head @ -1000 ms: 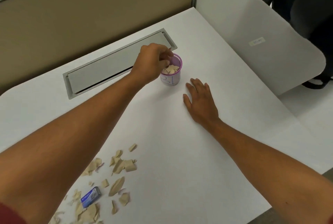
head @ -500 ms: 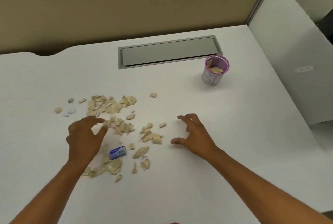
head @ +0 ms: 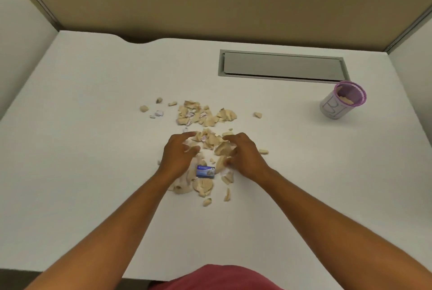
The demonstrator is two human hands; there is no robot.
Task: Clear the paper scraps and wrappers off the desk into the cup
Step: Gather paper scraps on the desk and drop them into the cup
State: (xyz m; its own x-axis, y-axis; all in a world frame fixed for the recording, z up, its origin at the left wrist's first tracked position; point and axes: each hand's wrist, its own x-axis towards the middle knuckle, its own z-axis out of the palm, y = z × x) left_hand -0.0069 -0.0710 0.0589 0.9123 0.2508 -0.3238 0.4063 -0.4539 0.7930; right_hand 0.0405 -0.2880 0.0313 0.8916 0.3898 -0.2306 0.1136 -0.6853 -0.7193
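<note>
**Both hands close in on the scrap pile**

Since half a second ago both hands have drawn together over the paper scraps (head: 207,116), tan torn bits strewn at the middle of the white desk (head: 81,149), with a small blue wrapper (head: 205,171) lying among the nearer ones. Left hand (head: 180,154) and right hand (head: 243,153) cup a clump between them, fingers curled down into the scraps; whether either truly grips any, I cannot tell. At two o'clock from the pile, well apart, stands the purple-rimmed cup (head: 340,105), some scraps already inside, just in front of the grey hatch (head: 282,66).
</note>
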